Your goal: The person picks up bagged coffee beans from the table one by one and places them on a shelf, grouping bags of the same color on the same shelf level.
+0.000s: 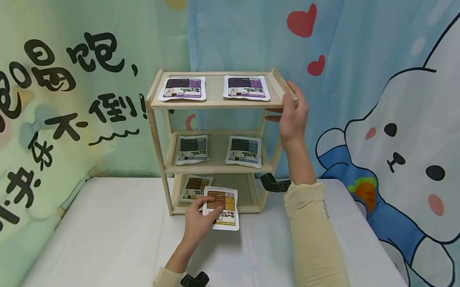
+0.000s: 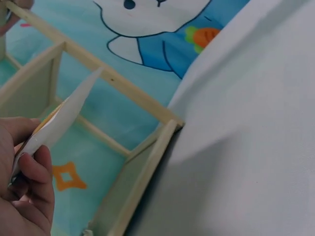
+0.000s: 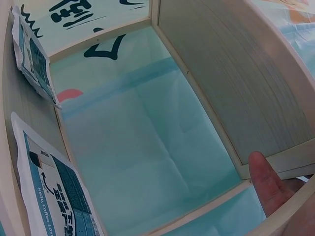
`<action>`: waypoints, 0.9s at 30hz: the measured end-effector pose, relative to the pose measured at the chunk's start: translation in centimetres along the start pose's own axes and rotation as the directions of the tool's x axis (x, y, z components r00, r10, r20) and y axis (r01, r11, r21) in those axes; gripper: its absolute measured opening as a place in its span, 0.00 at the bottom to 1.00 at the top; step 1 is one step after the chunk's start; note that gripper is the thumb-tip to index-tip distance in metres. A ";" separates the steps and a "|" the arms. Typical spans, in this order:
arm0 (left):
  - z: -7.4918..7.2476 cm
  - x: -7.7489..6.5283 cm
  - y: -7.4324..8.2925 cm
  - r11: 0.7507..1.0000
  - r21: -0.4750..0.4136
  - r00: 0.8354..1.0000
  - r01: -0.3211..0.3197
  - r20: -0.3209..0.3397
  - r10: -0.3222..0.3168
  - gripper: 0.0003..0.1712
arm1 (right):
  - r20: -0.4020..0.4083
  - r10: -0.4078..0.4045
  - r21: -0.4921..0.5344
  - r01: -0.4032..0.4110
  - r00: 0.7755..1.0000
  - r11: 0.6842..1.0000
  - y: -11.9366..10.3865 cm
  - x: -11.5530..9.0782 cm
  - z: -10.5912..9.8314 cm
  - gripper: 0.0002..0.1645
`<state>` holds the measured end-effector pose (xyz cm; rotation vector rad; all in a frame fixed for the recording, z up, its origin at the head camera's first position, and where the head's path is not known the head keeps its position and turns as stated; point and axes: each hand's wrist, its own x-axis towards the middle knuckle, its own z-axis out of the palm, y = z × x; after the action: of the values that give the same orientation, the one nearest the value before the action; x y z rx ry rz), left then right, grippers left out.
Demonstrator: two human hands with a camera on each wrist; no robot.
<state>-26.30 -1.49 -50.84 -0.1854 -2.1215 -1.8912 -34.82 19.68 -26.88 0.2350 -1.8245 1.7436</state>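
Observation:
My left hand (image 1: 200, 219) pinches a white packet with a brown and yellow label (image 1: 222, 206) between thumb and fingers, in front of the bottom shelf. In the left wrist view the packet (image 2: 64, 120) shows edge-on, near the wooden frame. My right hand (image 1: 295, 116) grips the right end of the top of a three-tier wooden rack (image 1: 156, 141); one finger (image 3: 266, 182) reaches under the top board. A similar brown-labelled packet (image 1: 195, 188) lies on the left of the bottom shelf, partly behind my left hand and the held packet.
Two purple-labelled packets (image 1: 183, 89) (image 1: 247, 87) lie on the top shelf. Two teal-labelled packets (image 1: 192, 149) (image 1: 244, 151) lie on the middle shelf. The rack stands on a white-covered table (image 1: 110, 232), before a printed curtain (image 1: 241, 30).

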 end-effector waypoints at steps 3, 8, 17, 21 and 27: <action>0.6 0.3 -0.3 1.000 0.009 1.000 -0.004 0.028 0.004 0.15 | 0.004 -0.010 -0.007 0.010 1.000 1.000 0.1 -0.1 0.0 0.32; 1.6 1.2 -0.6 1.000 0.011 0.997 -0.007 0.077 0.007 0.16 | 0.000 -0.016 -0.009 0.016 1.000 1.000 0.1 0.0 -0.1 0.32; 3.2 2.7 -1.4 0.998 0.053 0.993 0.015 0.117 -0.021 0.17 | 0.007 -0.003 -0.011 0.003 1.000 1.000 0.2 -0.3 0.1 0.31; 3.7 3.2 -1.9 0.999 0.037 0.991 0.027 0.129 -0.032 0.17 | 0.009 -0.002 -0.013 0.002 1.000 1.000 0.3 -0.5 0.0 0.31; 4.3 4.4 -2.4 0.999 0.030 0.992 0.022 0.122 -0.025 0.17 | 0.006 -0.022 -0.012 0.022 1.000 1.000 0.2 -0.3 0.0 0.32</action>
<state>-31.70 2.07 -52.18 -0.2777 -2.2380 -1.9071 -34.68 19.63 -27.16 0.2538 -1.8294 1.7181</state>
